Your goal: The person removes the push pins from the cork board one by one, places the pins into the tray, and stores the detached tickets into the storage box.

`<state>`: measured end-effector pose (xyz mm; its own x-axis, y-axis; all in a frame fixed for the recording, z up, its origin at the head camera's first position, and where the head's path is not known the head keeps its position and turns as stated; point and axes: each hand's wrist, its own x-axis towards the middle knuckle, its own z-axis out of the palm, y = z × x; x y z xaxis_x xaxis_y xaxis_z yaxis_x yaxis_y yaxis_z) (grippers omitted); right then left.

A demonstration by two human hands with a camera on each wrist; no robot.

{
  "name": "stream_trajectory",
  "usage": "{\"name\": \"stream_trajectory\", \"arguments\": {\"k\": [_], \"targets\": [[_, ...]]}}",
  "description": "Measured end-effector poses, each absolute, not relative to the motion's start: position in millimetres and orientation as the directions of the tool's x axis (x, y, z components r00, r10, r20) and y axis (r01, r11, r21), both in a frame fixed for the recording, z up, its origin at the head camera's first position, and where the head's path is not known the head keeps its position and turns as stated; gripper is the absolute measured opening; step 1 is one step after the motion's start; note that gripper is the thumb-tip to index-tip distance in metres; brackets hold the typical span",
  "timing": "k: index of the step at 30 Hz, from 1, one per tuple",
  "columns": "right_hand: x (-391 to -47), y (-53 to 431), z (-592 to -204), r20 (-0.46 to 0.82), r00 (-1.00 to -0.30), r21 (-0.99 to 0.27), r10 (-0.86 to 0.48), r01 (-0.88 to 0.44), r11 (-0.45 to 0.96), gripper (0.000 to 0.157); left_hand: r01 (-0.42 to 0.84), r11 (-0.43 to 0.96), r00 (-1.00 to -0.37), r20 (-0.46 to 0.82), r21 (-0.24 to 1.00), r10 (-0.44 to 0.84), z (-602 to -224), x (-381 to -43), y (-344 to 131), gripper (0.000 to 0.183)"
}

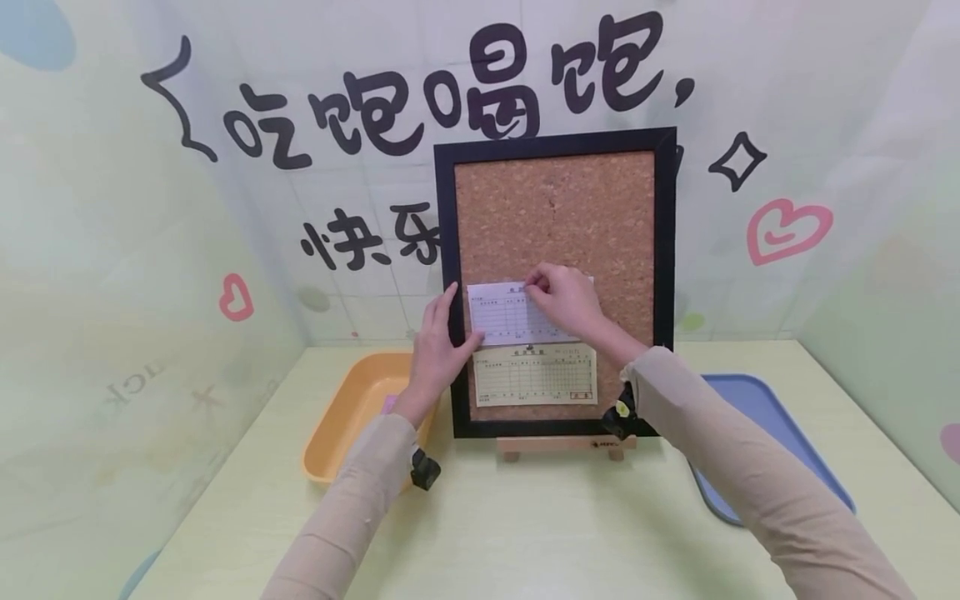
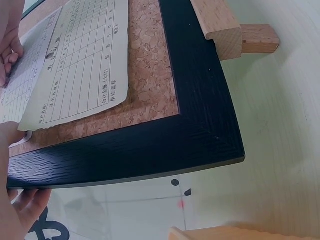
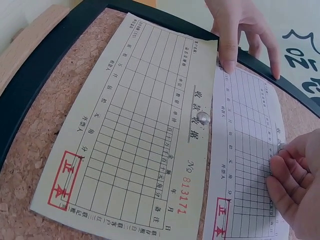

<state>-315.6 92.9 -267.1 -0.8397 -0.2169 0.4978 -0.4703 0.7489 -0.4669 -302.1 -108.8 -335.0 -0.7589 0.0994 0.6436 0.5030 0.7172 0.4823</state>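
A black-framed corkboard [image 1: 555, 217] stands upright, a yellow receipt slip [image 1: 534, 379] held low on it by a clear pushpin [image 3: 202, 118]. Right above lies a white receipt slip [image 1: 495, 310], flat on the cork and slightly under the yellow one's top edge. My left hand [image 1: 438, 350] grips the board's left edge; its thumb presses the white slip's lower left corner and its fingers reach behind the frame [image 2: 100, 162]. At the white slip's top middle, my right hand [image 1: 566, 300] pinches a small pushpin [image 3: 281, 146], mostly hidden by the fingertips.
A small wooden easel [image 1: 562, 446] supports the board on the pale table. To the left is an orange tray [image 1: 318, 433] with a pinkish item [image 1: 388, 404] partly behind the left arm. A blue tray [image 1: 780, 425] lies on the right under the right forearm. Printed walls [image 1: 360, 50] surround the table.
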Motion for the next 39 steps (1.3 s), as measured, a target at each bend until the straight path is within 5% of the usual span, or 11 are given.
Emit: {"name": "stream_trajectory", "arguments": {"k": [39], "targets": [[-296, 133, -298, 0.457, -0.832, -0.497, -0.313, -0.531, 0.687, 0.006, 0.480, 0.767, -0.755, 0.645, 0.426, 0.115, -328, -301, -111, 0.081]]}}
